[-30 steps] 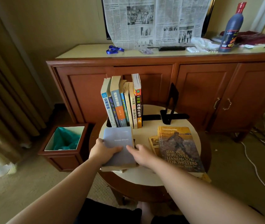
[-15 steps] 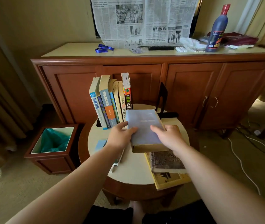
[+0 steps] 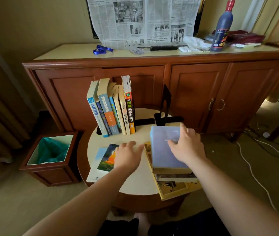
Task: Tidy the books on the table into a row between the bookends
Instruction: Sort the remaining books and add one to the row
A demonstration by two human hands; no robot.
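Several books stand upright in a row [image 3: 111,109] at the back left of the round table [image 3: 133,183], leaning on a black bookend. A second black bookend [image 3: 165,106] stands apart to the right, with a gap between. A pale blue-grey book [image 3: 162,154] lies flat on top of a stack of two other books [image 3: 174,183] at the table's right edge. My right hand [image 3: 186,147] rests flat on the blue-grey book, fingers spread. My left hand [image 3: 127,155] hovers open over the table, partly above a thin book with a colourful cover [image 3: 104,158] lying at the left.
A wooden sideboard [image 3: 152,82] stands right behind the table, with a dark bottle [image 3: 221,28], a newspaper [image 3: 143,19] and small items on top. A wooden waste bin [image 3: 50,155] with a teal liner sits on the floor at the left. White cables [image 3: 254,171] run across the carpet at the right.
The blue-grey book went from both hands at the table's left to the top of the stack at the right. My left hand let go and moved back left, uncovering the colourful thin book.
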